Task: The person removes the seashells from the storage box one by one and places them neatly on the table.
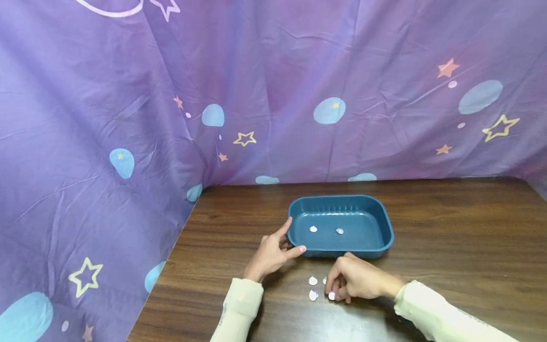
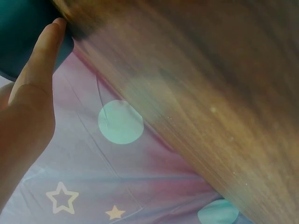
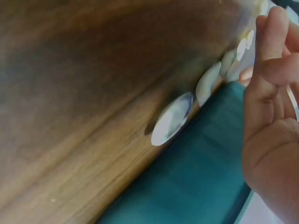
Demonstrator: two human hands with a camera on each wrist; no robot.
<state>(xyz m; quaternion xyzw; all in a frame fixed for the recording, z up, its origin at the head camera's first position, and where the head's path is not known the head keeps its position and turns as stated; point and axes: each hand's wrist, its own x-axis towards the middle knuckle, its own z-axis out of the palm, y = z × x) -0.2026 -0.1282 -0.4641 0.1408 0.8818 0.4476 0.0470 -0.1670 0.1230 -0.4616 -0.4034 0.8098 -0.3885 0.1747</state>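
Note:
A blue rectangular plastic tray [image 1: 371, 250] stands on the table, with two white seashells [image 1: 314, 229] apart inside it. My left hand [image 1: 268, 255] rests against its near left corner, thumb on the front rim and straight index finger along the left side. In the left wrist view, a straight finger [image 2: 45, 53] lies against the tray wall. In front of the tray, my right hand [image 1: 355, 277] reaches down and pinches a white seashell [image 1: 332, 296] between its fingertips. More seashells [image 1: 313, 295] lie just left of these fingertips. Several seashells [image 3: 173, 119] line the tray's side in the right wrist view.
The brown wooden table [image 1: 461, 247] extends to both sides of the tray. A purple cloth [image 1: 273, 85] with stars and blue spots hangs behind the table and along its left edge.

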